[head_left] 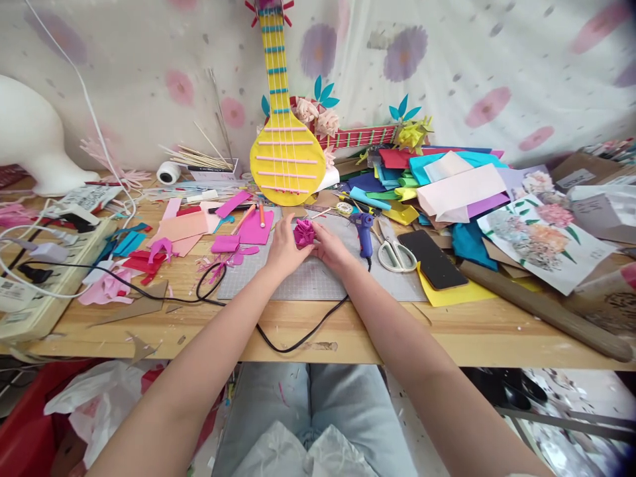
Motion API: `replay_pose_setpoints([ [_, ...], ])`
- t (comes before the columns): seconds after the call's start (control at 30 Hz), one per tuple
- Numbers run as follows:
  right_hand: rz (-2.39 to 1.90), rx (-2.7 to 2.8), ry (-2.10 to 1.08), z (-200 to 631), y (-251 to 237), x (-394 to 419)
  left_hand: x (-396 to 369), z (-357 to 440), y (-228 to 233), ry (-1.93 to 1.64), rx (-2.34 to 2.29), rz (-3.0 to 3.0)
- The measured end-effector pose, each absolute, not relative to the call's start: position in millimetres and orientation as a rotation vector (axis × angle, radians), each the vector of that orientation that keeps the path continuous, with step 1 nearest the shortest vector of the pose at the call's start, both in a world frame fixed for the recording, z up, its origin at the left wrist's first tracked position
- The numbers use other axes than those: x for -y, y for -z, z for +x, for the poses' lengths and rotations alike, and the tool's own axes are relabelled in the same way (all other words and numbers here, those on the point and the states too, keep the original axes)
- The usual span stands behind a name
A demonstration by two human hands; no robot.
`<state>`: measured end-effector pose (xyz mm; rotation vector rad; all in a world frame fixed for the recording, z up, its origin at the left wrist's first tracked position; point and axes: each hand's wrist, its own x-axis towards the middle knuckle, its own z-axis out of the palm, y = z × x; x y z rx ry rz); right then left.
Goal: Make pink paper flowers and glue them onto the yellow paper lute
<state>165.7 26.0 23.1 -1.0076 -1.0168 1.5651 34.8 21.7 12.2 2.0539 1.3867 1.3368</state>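
Observation:
Between my two hands sits a magenta paper flower [304, 233], held just above the grey cutting mat [318, 286]. My left hand [284, 246] curls its fingers round the flower's left side. From the right, my right hand [328, 246] pinches it low, with some fingertips hidden behind the petals. Left of my left hand lie magenta paper pieces [256, 228] and a pair of pens. A blue hot glue gun [364, 235] rests close to the right of my right hand. White-handled scissors [397, 256] lie beyond the glue gun.
A black phone [432, 258] lies on yellow paper at right, near a wooden stick [546, 311]. Coloured paper is piled behind. A yellow paper lute [287, 159] leans on the curtain. A black cord [298, 348] loops along the front; a power strip [54, 285] stands left.

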Motion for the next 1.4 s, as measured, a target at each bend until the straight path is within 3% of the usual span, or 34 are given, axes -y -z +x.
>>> replay_pose_setpoints([
  [0.3,-1.296,1.217,-1.331,173,-25,-30,-32,43,-18,-1.218,-1.543,1.938],
  [0.43,-1.404,1.284,-1.116,180,-15,-37,-31,36,-28,-1.023,-1.687,1.968],
  [0.6,-1.397,1.247,-1.091,185,-6,-41,-25,25,-36,-0.825,-1.751,2.039],
  [0.83,-1.390,1.221,-1.021,184,-2,-42,-35,-42,-57,-0.785,-1.960,2.093],
  [1.17,-1.428,1.220,-0.942,183,-2,-40,-35,-141,-65,-0.067,-1.953,2.414],
  [1.4,-1.435,1.233,-0.934,183,-4,-38,-32,-145,-58,-0.128,-1.876,2.527],
])
